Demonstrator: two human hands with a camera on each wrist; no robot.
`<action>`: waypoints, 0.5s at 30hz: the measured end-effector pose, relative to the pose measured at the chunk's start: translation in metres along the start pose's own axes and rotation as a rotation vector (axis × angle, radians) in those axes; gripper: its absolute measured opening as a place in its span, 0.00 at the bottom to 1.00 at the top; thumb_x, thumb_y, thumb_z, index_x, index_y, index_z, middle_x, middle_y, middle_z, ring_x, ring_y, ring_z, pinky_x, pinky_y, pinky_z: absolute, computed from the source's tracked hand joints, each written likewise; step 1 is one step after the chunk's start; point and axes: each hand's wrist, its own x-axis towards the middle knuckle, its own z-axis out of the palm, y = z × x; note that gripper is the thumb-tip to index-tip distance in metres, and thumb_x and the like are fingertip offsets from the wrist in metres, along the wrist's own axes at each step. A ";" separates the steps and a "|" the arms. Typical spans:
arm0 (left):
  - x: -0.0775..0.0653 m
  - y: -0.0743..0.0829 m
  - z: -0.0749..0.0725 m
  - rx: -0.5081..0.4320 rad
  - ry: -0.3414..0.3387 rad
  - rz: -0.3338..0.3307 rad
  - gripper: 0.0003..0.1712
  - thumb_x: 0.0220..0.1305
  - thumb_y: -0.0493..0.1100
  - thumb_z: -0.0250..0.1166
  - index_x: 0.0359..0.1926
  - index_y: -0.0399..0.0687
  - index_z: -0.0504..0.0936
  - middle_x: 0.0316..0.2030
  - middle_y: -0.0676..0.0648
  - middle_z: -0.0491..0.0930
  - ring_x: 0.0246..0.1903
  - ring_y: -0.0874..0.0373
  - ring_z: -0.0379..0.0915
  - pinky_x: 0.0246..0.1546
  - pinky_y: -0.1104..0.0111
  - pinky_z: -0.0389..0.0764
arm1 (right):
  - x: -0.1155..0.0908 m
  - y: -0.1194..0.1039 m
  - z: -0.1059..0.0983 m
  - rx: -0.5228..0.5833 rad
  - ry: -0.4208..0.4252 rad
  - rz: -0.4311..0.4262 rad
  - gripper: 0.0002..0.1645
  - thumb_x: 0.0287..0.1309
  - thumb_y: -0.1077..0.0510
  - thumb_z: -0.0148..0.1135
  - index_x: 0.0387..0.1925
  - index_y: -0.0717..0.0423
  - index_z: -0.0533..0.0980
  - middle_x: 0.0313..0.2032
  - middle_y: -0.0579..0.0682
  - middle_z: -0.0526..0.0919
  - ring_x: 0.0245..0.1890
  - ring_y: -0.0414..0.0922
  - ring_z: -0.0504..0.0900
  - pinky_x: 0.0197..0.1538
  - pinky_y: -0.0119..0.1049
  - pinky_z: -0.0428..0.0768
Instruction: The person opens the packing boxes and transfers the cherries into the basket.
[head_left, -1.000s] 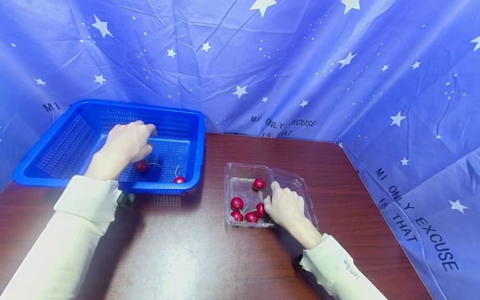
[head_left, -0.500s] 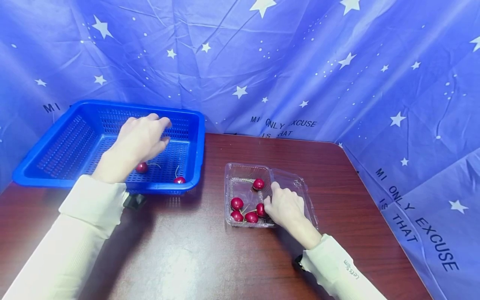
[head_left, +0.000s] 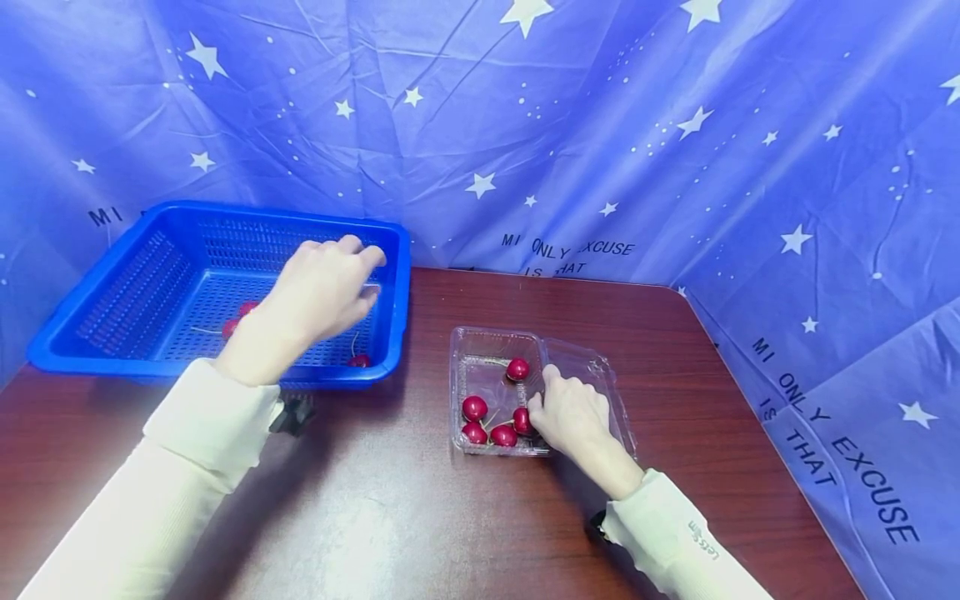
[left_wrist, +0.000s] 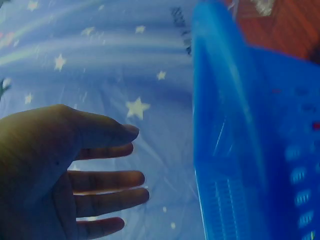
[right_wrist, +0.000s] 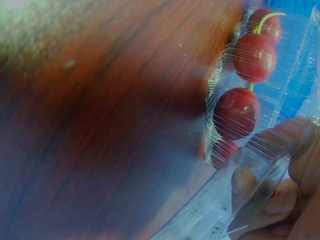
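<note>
My left hand is over the right part of a blue plastic basket. Its fingers are extended with nothing in them, as the left wrist view shows. Inside the basket lie red cherries with stems, plus another cherry near the front right corner; my left hand and forearm cover part of the floor. A clear plastic box with its lid folded open holds several cherries. My right hand pinches the box's right edge, thumb inside and fingers on the lid side.
Both containers stand on a brown wooden table, with bare wood between them. A blue curtain printed with stars hangs behind the table and along its right side.
My left hand has moved right across the basket. Cherries at the left have come into view, and the one by the wrist is now covered. The right hand and box stay put.
</note>
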 end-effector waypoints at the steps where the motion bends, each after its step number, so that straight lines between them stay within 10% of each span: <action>1: 0.000 0.003 0.002 0.006 0.008 0.019 0.15 0.56 0.39 0.64 0.44 0.36 0.81 0.36 0.32 0.83 0.32 0.34 0.80 0.33 0.45 0.81 | 0.000 0.000 0.000 0.000 0.002 -0.001 0.12 0.49 0.52 0.56 0.28 0.57 0.70 0.25 0.66 0.85 0.24 0.64 0.81 0.21 0.56 0.75; 15: 0.006 0.039 0.019 -0.034 -0.064 0.211 0.16 0.57 0.44 0.64 0.46 0.41 0.81 0.38 0.38 0.84 0.38 0.41 0.81 0.47 0.48 0.78 | 0.000 0.000 0.000 0.005 -0.002 -0.002 0.12 0.49 0.52 0.56 0.28 0.58 0.70 0.24 0.65 0.84 0.24 0.64 0.81 0.22 0.56 0.75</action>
